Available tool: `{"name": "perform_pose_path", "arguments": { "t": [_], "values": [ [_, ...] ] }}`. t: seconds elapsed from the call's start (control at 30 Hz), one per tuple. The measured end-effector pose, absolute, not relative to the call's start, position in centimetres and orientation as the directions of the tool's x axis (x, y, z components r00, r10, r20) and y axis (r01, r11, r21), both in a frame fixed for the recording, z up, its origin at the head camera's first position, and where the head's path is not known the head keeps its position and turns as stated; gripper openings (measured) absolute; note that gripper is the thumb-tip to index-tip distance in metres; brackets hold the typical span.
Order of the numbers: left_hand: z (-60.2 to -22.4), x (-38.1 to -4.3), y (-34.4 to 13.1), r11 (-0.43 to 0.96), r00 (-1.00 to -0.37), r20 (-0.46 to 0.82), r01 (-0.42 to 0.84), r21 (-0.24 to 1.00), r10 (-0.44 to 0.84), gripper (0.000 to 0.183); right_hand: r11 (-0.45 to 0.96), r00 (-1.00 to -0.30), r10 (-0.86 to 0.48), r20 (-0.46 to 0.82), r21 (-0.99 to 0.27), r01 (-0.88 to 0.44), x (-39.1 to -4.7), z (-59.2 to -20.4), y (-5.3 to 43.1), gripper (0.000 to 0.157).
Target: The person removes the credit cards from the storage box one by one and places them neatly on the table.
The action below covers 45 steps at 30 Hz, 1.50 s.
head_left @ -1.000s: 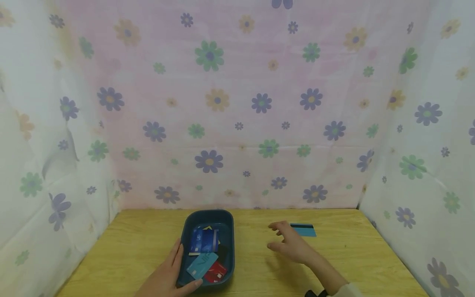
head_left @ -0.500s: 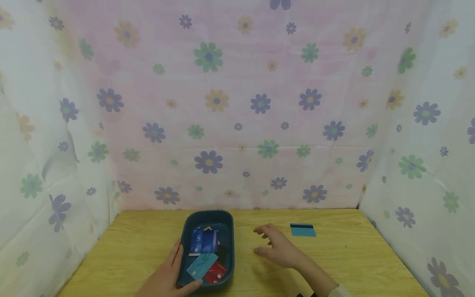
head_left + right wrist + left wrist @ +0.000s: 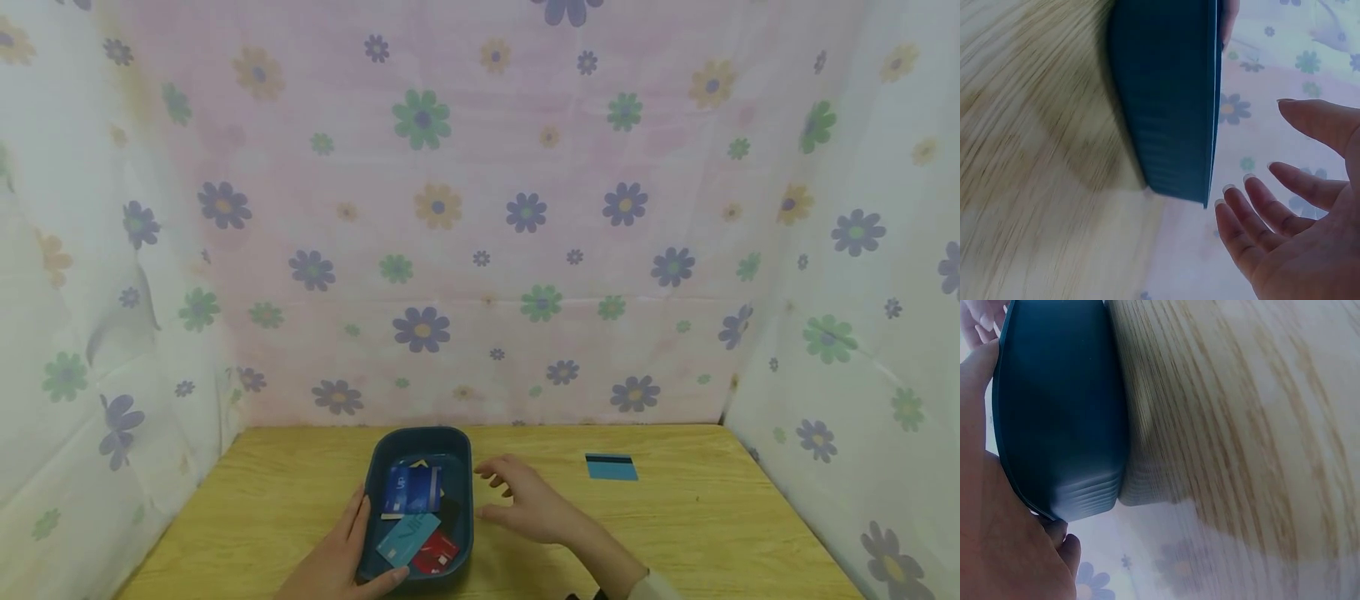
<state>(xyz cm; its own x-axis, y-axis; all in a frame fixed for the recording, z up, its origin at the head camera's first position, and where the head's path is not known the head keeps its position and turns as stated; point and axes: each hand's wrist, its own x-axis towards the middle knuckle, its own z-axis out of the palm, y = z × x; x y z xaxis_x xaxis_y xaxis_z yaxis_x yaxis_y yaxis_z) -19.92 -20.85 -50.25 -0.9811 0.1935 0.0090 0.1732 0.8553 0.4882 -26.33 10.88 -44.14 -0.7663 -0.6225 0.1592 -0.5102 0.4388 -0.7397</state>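
My left hand holds a dark teal plastic tray at its near left corner, thumb along the near rim and fingers along the left side. In the left wrist view the tray's outer wall stands on the wood surface. Inside lie a blue UP card, a light teal VIP card, a red card and a dark card, overlapping. Just right of the tray my right hand hovers with fingers spread and nothing in it. The right wrist view shows its fingertips close to the rim.
A light blue card with a black stripe lies flat on the wood table, at the back right. Flower-printed cloth hangs behind the table and along both sides.
My right hand has travelled left, away from the blue striped card and up to the tray's right side. The left hand and tray have stayed in place.
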Motion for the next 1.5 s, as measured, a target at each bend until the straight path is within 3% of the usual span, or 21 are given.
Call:
{"name": "perform_pose_path", "arguments": {
  "t": [0.43, 0.67, 1.23, 1.5],
  "values": [
    [-50.3, -20.1, -21.0, 0.849, -0.977, 0.035, 0.202, 0.488, 0.212, 0.119, 0.394, -0.742, -0.646, 0.179, -0.754, -0.525, -27.8, -45.1, 5.6, 0.049],
    [-50.3, -19.9, -21.0, 0.848, -0.974, 0.053, 0.218, 0.484, 0.221, 0.117, 0.397, -0.79, -0.596, 0.144, -0.803, -0.445, -28.3, -45.7, 2.5, 0.061],
    [-50.4, -19.9, -20.8, 0.836, -0.975, 0.063, 0.217, 0.504, 0.214, 0.116, 0.635, -0.838, -0.525, 0.151, -0.585, -0.504, -29.8, -47.5, -1.5, 0.069],
    [-50.5, -19.9, -20.7, 0.838, -0.974, 0.089, 0.223, 0.499, 0.207, 0.116, 0.664, -0.876, -0.471, 0.103, -0.612, -0.429, -30.2, -47.6, -2.1, 0.073]
  ]
}}
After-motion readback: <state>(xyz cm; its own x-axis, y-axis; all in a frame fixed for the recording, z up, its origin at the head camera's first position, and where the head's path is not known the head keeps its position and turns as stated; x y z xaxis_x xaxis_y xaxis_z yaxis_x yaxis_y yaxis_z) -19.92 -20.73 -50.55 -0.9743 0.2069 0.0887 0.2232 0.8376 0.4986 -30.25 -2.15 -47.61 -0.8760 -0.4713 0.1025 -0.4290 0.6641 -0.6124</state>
